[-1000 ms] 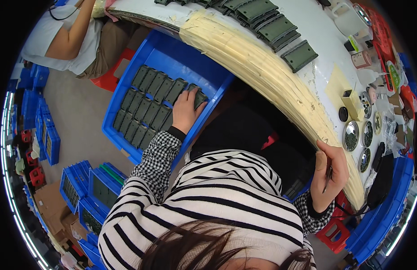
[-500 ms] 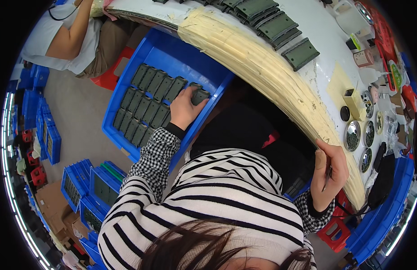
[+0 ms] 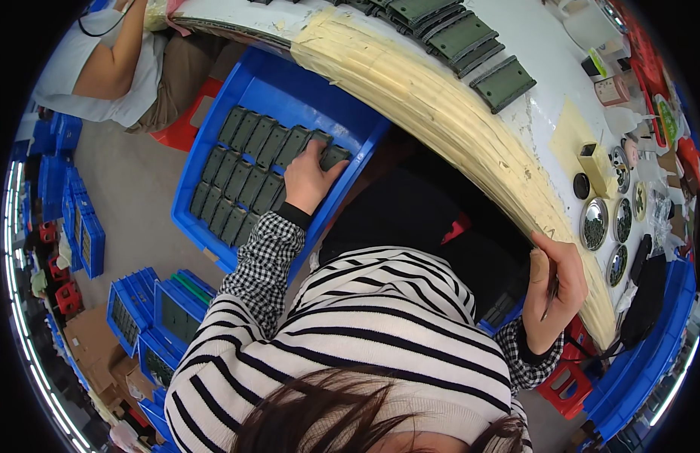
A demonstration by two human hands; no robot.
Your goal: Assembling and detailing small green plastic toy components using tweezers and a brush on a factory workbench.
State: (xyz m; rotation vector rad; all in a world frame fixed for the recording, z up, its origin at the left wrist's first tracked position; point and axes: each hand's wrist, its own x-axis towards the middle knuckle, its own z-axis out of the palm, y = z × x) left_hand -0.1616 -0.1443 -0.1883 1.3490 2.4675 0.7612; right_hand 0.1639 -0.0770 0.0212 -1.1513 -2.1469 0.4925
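My left hand (image 3: 308,181) reaches into a blue plastic bin (image 3: 248,68). Its fingers and thumb grip a dark green rectangular casing (image 3: 334,156) at the right end of the top row, against the bin's side. Similar green casings (image 3: 240,179) stand in rows beside it. By the taped table edge, my right hand (image 3: 554,291) is closed around a thin metal tool (image 3: 549,302), perhaps tweezers; most of it is hidden in the fingers.
More green casings (image 3: 463,38) line the table (image 3: 546,75) at the far side. Round dishes of small parts (image 3: 594,224) and a yellow box (image 3: 598,170) stand at right. Stacked blue bins (image 3: 131,309) sit on the floor at left. A co-worker's arm (image 3: 112,64) shows at upper left.
My left hand has shifted slightly left, and the casing in it now sits closer to the row. My right hand stays by the table edge.
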